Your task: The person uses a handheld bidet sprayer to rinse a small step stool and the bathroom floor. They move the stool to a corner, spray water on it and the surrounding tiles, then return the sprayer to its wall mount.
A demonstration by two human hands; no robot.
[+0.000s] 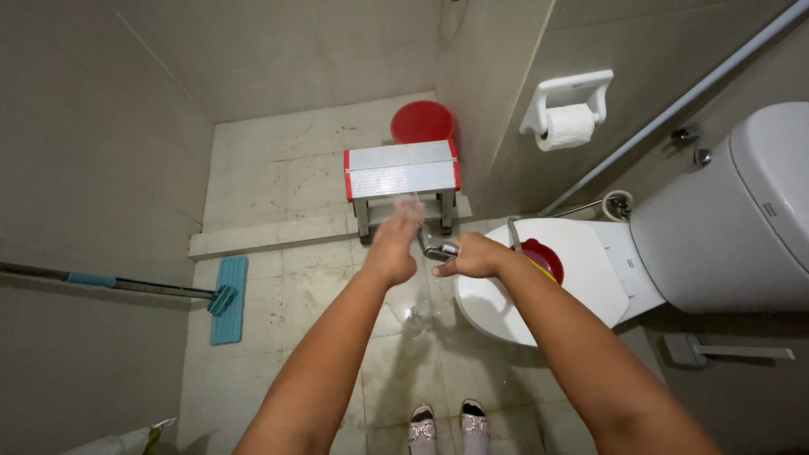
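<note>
Hands at a sprayer over a bathroom floor

The right hand [476, 255] is closed around a metal sprayer [438, 247], which its fingers mostly hide. The left hand [393, 244], just left of the nozzle, is open and blurred, in the spray. Right of both sits a toilet [590, 270], its tank cut off.

hands [434, 248]: 2 | bucket [421, 123]: 1 | stool [401, 171]: 1 | mop [226, 299]: 1 | toilet [716, 227]: 1
</note>
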